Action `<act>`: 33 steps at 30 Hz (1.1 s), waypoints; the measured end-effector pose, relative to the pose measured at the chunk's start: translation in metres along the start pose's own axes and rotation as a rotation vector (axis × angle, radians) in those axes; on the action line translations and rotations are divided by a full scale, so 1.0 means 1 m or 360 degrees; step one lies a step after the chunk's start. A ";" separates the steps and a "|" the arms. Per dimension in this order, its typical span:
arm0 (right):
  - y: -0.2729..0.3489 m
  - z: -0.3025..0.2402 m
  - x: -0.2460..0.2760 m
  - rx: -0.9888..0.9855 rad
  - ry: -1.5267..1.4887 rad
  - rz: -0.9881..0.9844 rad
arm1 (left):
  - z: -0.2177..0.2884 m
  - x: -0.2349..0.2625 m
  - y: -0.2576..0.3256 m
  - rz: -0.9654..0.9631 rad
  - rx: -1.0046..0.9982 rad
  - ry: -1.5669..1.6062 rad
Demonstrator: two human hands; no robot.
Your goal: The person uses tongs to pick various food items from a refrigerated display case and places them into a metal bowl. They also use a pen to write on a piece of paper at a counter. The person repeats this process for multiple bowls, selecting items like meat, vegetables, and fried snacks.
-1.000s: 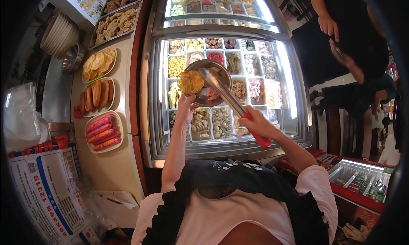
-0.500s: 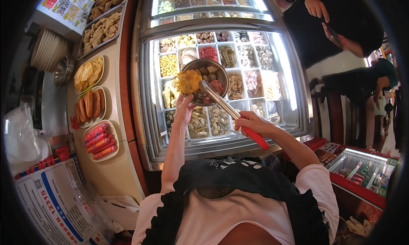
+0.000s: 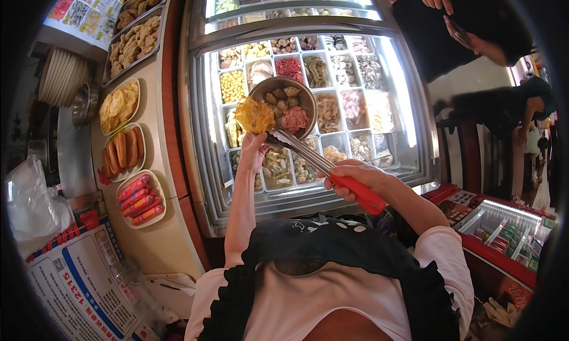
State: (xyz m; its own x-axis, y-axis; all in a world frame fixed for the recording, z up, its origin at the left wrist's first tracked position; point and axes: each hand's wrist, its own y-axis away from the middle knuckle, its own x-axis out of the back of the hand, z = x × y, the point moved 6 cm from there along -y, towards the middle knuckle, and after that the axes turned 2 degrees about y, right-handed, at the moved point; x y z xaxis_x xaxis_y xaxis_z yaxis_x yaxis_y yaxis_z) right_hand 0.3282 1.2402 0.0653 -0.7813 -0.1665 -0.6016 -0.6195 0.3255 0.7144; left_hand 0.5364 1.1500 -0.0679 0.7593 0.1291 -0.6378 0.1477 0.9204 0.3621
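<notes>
A metal bowl (image 3: pixel 304 91) is held over the food compartments of a lit steel-framed case (image 3: pixel 284 35). In it, pink meat slices (image 3: pixel 293 120) lie beside brown roundish pieces (image 3: pixel 277 98), and a golden fried piece (image 3: pixel 255 114) hangs over the left rim. The person's left hand (image 3: pixel 253 153) is closed on the bowl's near-left edge, thumb by the golden piece; its other fingers are mostly hidden. The right hand (image 3: pixel 355 179) is wrapped firmly around the red handle of the metal tongs (image 3: pixel 308 155), whose tips reach the near rim beside the golden piece; whether they pinch it cannot be told. Around the bowl, compartments hold yellow corn (image 3: pixel 232 87), red meat (image 3: pixel 288 70) and other foods. On the desk (image 3: pixel 169 163) to the left stand a dish of red-wrapped sausages (image 3: pixel 141 200), one of brown sausages (image 3: pixel 125 151) and one of fried rounds (image 3: pixel 120 107). At the upper right, another person's hand holds a phone (image 3: pixel 462 35).
</notes>
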 end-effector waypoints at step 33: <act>0.042 0.004 0.047 0.0423 0.0368 0.0520 | 0.001 -0.013 -0.037 -0.0492 -0.0002 0.0060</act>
State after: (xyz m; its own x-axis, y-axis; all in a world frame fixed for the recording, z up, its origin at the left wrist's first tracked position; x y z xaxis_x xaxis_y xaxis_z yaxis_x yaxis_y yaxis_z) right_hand 0.2663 1.2494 0.0659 -0.9471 -0.2086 -0.2440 -0.3210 0.6171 0.7185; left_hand 0.5215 1.1138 -0.0720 0.6546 -0.1436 -0.7422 0.3672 0.9186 0.1461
